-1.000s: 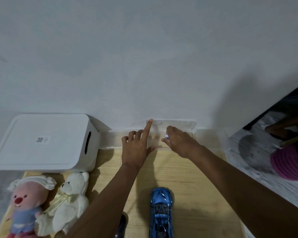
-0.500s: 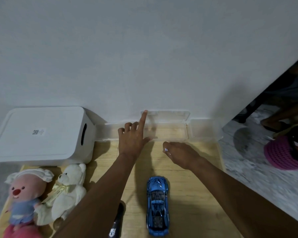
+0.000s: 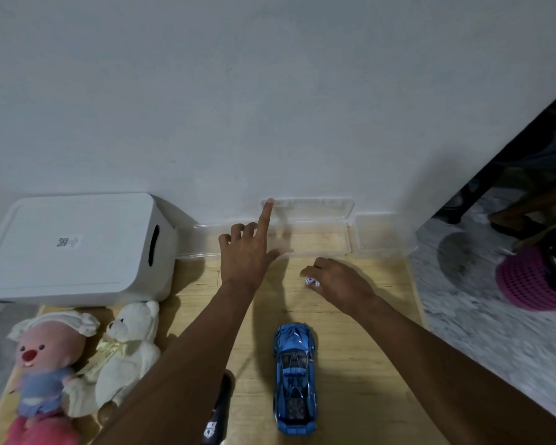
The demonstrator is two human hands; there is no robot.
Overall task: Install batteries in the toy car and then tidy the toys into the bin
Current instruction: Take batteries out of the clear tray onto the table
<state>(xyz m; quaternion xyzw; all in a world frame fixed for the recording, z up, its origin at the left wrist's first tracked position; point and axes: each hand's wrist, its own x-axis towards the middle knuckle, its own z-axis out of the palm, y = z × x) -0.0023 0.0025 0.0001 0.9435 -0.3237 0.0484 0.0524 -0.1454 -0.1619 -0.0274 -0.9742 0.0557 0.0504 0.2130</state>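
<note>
Pinching small, perhaps cylindrical battery [image 3: 311, 282], glossy blue car [image 3: 295, 377]

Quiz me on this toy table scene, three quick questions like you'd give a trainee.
1. True or false: the blue toy car lies on the wooden table, outside the white bin.
2. The raised index finger of the left hand touches: A) the clear case's lid; B) the white bin; C) the car.
3. Which hand pinches the small white object?
Key: 1 true. 2 A. 3 the right hand.
</note>
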